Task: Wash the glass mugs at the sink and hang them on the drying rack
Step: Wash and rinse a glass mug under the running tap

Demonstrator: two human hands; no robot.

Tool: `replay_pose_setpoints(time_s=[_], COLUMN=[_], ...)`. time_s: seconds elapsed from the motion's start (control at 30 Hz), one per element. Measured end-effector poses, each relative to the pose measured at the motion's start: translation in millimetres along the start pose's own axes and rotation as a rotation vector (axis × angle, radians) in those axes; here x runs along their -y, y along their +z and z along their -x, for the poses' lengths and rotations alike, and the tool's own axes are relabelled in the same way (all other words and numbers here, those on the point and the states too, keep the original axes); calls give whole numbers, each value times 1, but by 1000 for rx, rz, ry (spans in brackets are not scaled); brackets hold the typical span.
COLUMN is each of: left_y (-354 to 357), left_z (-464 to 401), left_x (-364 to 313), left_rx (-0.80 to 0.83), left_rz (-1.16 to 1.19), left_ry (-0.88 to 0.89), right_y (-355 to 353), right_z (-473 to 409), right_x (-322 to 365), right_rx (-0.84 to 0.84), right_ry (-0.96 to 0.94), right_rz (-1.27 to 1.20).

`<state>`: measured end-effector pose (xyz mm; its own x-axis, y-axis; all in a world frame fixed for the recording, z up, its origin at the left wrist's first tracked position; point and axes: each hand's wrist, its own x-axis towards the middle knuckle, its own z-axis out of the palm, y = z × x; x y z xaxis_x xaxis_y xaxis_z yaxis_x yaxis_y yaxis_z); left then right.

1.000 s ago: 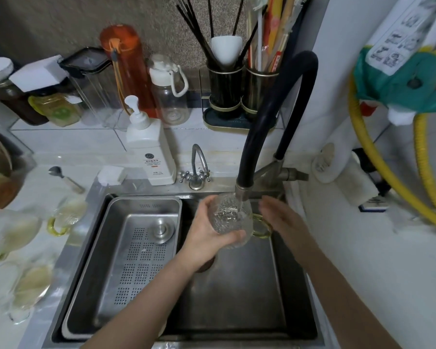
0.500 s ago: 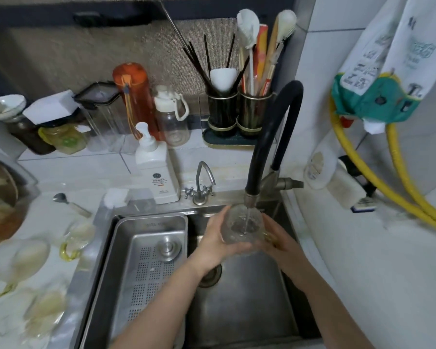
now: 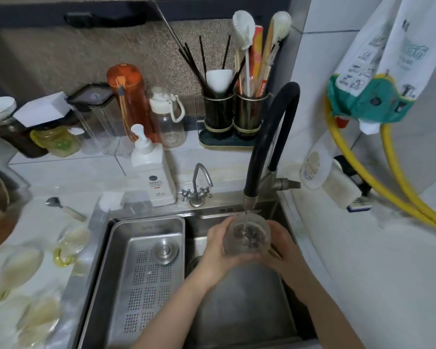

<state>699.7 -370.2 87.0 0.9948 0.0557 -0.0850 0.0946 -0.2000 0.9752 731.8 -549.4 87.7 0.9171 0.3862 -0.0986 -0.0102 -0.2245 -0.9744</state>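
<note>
A clear glass mug [image 3: 247, 235] is held upright over the steel sink [image 3: 237, 311], right under the spout of the black faucet [image 3: 269, 137]. A thin stream of water runs into it. My left hand [image 3: 215, 250] wraps its left side and my right hand [image 3: 285, 244] cups its right side, covering the handle. Several more glass mugs with yellow handles [image 3: 68, 245] lie on the white counter at the left, blurred. No drying rack can be made out.
A perforated steel drain tray [image 3: 146, 280] fills the sink's left half. Behind the sink stand a white soap pump bottle [image 3: 151, 170], a small tap [image 3: 199, 185], an orange bottle [image 3: 129, 96] and utensil holders [image 3: 234, 114]. A yellow hose [image 3: 378, 185] runs along the right wall.
My right hand has closed in from the handle onto the mug's right side. The view has tilted up, so the mug and hands sit lower in the frame.
</note>
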Motion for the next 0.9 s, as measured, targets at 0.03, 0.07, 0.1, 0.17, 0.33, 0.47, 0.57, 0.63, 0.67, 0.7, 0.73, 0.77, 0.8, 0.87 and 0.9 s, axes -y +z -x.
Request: replay_pose_setpoints(time_s=[0.03,0.07,0.1,0.17,0.33,0.47,0.57,0.63,0.67,0.7,0.73,0.77,0.8,0.87,0.9], left_y=[-6,-13,-20,-28,-2,-12,-19,-10,-4,1,4,3,-2,-15,-20], left_z=[4,6,6,-2,-15,-7,-18,-24,-24,-20,-14,-8,-3,-1,-3], left_x=[5,10,12,11,2,10,6,3,3,7,12,17,21,25,25], left_rx=[8,20,31,29,56,71,39,57,79,100,111,109,99,74,63], left_rz=[-3,-1,5,27,104,155,168,160,168,172,175,173,181,209,228], left_ry=[-14,-28,-41,-64,-79,-84,-89,-74,-79,-85,-91,-96,-108,-137,-145], right_y=[5,10,15,18,-4,6,10,2,-3,-6,-6,-4,0,12,17], right_z=[2,2,-1,-9,-5,-7,-18,-18,-14,-8,-1,5,7,1,-5], right_x=[-2,-1,4,18,32,23,28,27,22,16,11,5,1,1,5], right_rx=[9,20,28,33,24,-18,41,26,-2,-20,-18,0,22,61,69], right_ry=[0,-1,9,51,-19,7,47,56,54,66,83,92,92,56,33], right_rz=[11,21,17,-26,-94,-127,-105,-130,-140,-131,-97,-68,-56,-49,-52])
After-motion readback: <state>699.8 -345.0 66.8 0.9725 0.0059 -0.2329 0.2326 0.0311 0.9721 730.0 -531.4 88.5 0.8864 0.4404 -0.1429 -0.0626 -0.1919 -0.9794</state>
